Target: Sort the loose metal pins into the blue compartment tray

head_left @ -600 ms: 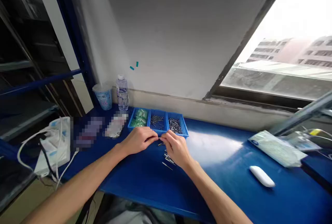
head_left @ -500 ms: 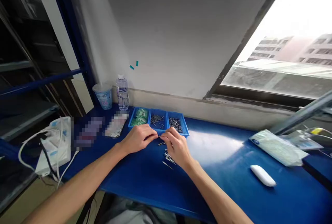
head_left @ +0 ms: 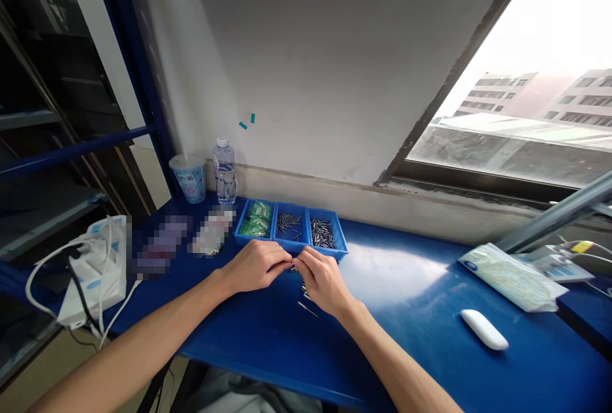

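Both hands are sitting slightly nearer the table's front edge than half a second ago, and are now hiding more of the small metal parts [head_left: 305, 290]. Those parts are lying on the blue table [head_left: 258, 330], partly under the right hand [head_left: 322, 276], with one thin pin [head_left: 307, 309] resting apart towards the person. Fingertips of the left hand [head_left: 258, 264] and right hand are meeting in a pinch, probably for fine control; they are screening whatever is between them, so I am unable to say whether either is grasping a piece.

Just beyond, three blue trays [head_left: 342, 252] are standing side by side, presumably to keep kinds separate within easy reach: green packets [head_left: 258, 218] are filling the left one, dark pins [head_left: 288, 222] the middle, thicker metal pieces [head_left: 322, 233] the right. Farther out, a bottle [head_left: 224, 174] and a cup [head_left: 191, 177] are standing near the wall, likely out of the elbows' way. A power strip [head_left: 98, 273] is lying far left; a white rounded object [head_left: 485, 330] and a flat package [head_left: 514, 278] are resting well apart on the right.
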`<state>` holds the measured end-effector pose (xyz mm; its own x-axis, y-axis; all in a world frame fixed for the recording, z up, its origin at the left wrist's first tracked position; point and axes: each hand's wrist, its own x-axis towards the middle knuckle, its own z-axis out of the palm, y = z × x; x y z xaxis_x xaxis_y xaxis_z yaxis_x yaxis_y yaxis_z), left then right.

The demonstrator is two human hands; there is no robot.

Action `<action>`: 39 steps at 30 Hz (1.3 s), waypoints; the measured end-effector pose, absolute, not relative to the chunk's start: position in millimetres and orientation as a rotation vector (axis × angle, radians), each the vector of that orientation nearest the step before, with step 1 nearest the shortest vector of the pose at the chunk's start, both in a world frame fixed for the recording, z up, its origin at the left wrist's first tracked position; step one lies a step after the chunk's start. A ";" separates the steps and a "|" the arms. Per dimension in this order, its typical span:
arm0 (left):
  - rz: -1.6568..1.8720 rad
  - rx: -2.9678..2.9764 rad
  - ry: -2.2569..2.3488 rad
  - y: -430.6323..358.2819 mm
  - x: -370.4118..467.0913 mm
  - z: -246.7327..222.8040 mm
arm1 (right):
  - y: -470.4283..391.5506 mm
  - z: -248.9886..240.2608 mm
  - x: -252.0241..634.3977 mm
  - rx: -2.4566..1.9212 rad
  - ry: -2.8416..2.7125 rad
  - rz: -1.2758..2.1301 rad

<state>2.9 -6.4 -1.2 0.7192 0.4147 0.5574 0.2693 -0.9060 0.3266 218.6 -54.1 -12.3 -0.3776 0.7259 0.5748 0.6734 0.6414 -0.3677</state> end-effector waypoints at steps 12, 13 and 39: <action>1.188 2.606 0.575 -6.7 3.2 6.6 | -49.1 -2.9 227.8 -0.862 -2.072 -0.192; 1.219 2.606 0.573 -7.0 3.0 7.7 | -49.2 -0.7 228.8 -0.830 -2.060 -0.224; 0.505 2.580 1.186 -17.2 21.9 -7.6 | -47.5 27.2 260.3 -1.235 -1.486 -0.649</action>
<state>21.9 -17.2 -7.6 0.6070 0.7682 0.2036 0.6789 -0.6344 0.3698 260.3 -47.5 27.2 0.0818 0.3566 0.9307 0.9252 0.3200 -0.2039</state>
